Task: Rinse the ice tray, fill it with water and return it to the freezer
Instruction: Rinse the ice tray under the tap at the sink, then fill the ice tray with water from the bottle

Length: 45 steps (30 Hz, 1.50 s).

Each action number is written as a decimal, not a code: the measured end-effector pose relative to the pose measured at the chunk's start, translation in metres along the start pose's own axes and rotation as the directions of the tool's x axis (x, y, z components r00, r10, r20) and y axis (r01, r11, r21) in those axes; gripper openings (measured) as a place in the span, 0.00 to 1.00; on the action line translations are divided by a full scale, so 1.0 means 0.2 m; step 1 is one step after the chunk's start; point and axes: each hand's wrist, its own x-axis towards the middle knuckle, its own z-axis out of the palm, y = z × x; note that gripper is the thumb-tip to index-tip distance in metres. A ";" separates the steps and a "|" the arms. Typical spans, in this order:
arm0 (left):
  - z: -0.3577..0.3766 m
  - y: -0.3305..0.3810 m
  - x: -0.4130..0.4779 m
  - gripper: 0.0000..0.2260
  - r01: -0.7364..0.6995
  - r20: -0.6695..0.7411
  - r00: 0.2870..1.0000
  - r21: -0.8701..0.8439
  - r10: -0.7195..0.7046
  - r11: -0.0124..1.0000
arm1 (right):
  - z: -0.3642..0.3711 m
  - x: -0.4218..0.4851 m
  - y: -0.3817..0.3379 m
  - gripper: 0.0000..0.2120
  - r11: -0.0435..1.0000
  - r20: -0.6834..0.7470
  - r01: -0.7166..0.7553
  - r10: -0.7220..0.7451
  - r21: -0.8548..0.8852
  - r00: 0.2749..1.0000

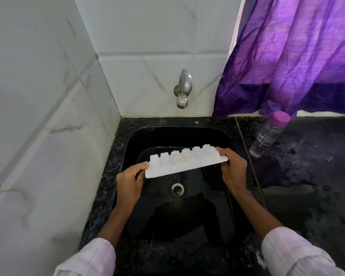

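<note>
A white plastic ice tray (184, 162) is held upside down over the black sink (131, 148), its cube bumps facing up and its right end slightly higher. My left hand (130, 180) grips the tray's left end. My right hand (232, 169) grips its right end. A chrome tap (183, 88) juts from the tiled wall above the sink, and no water runs from it. The drain (177, 189) lies just below the tray.
A clear bottle with a purple cap (269, 134) stands on the dark granite counter (307, 176) to the right of the sink. A purple curtain (297, 52) hangs above the counter. White tiled walls close in the left side and back.
</note>
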 end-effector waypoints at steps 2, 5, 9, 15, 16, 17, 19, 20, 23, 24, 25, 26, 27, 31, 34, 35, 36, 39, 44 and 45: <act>0.00 -0.02 0.02 0.09 -0.001 0.014 1.000 -0.007 0.001 1.000 | 0.02 0.00 -0.01 0.15 0.998 0.065 -0.057 0.058 -0.016 0.996; 0.00 -0.07 0.01 0.09 0.068 0.098 0.993 0.028 -0.071 0.997 | 0.05 -0.05 0.01 0.23 0.990 0.142 -0.120 0.129 -0.075 0.981; -0.01 -0.07 -0.02 0.08 0.054 0.107 0.993 0.033 -0.057 0.998 | 0.02 -0.08 -0.05 0.12 0.988 0.117 -0.107 0.120 -0.113 0.986; -0.02 -0.07 -0.05 0.06 0.128 0.137 0.982 0.011 -0.128 0.992 | 0.02 -0.18 -0.07 0.09 0.985 0.126 -0.164 0.170 -0.058 0.977; -0.02 -0.07 -0.06 0.05 0.136 0.144 0.980 0.015 -0.137 0.991 | 0.01 -0.19 -0.08 0.08 0.980 0.123 -0.193 0.198 -0.051 0.972; -0.02 -0.06 -0.06 0.05 0.140 0.137 0.981 0.008 -0.139 0.990 | 0.00 -0.21 -0.08 0.07 0.975 0.100 -0.219 0.222 -0.041 0.970; -0.01 -0.03 -0.06 0.05 0.175 0.117 0.978 -0.025 -0.171 0.984 | -0.03 -0.22 -0.10 0.05 0.965 0.066 -0.259 0.261 -0.038 0.963; 0.00 -0.01 -0.07 0.05 0.204 0.114 0.974 -0.051 -0.197 0.978 | -0.06 -0.23 -0.12 0.05 0.958 0.048 -0.286 0.287 -0.024 0.957; 0.07 0.07 -0.07 0.07 0.283 0.150 0.954 -0.163 -0.260 0.945 | -0.18 -0.25 -0.14 0.05 0.928 -0.066 -0.369 0.371 0.048 0.926; 0.10 0.10 -0.07 0.08 0.301 0.173 0.947 -0.197 -0.270 0.933 | -0.23 -0.25 -0.14 0.07 0.914 -0.113 -0.400 0.405 0.069 0.907; 0.13 0.15 -0.08 0.09 0.318 0.192 0.941 -0.233 -0.277 0.919 | -0.29 -0.25 -0.13 0.08 0.899 -0.159 -0.429 0.438 0.090 0.885; 0.17 0.21 -0.09 0.10 0.338 0.211 0.934 -0.271 -0.287 0.901 | -0.35 -0.25 -0.12 0.08 0.884 -0.200 -0.456 0.467 0.103 0.861; 0.21 0.28 -0.10 0.11 0.366 0.232 0.924 -0.314 -0.303 0.876 | -0.40 -0.25 -0.10 0.07 0.873 -0.235 -0.476 0.488 0.111 0.841; 0.40 0.53 -0.16 0.11 0.462 0.312 0.880 -0.391 -0.358 0.796 | -0.63 -0.25 0.00 0.06 0.825 -0.330 -0.561 0.550 0.070 0.768; 0.54 0.64 -0.22 0.11 0.504 0.390 0.848 -0.383 -0.359 0.774 | -0.78 -0.26 0.09 0.10 0.781 -0.346 -0.624 0.592 0.024 0.728; 0.61 0.70 -0.24 0.11 0.509 0.405 0.842 -0.373 -0.357 0.776 | -0.84 -0.26 0.14 0.11 0.764 -0.346 -0.645 0.607 0.008 0.715; 0.66 0.74 -0.27 0.10 0.516 0.416 0.835 -0.367 -0.360 0.774 | -0.89 -0.27 0.18 0.12 0.751 -0.339 -0.660 0.618 -0.012 0.709; 0.80 0.83 -0.31 0.11 0.525 0.429 0.824 -0.333 -0.370 0.783 | -1.02 -0.27 0.31 0.12 0.732 -0.302 -0.678 0.633 -0.067 0.713; 1.04 1.02 -0.41 0.11 0.526 0.386 0.821 -0.222 -0.421 0.821 | -1.24 -0.24 0.55 0.12 0.732 -0.182 -0.666 0.642 -0.141 0.744; 1.08 1.04 -0.42 0.11 0.520 0.368 0.826 -0.201 -0.428 0.830 | -1.27 -0.23 0.58 0.13 0.735 -0.159 -0.662 0.643 -0.146 0.749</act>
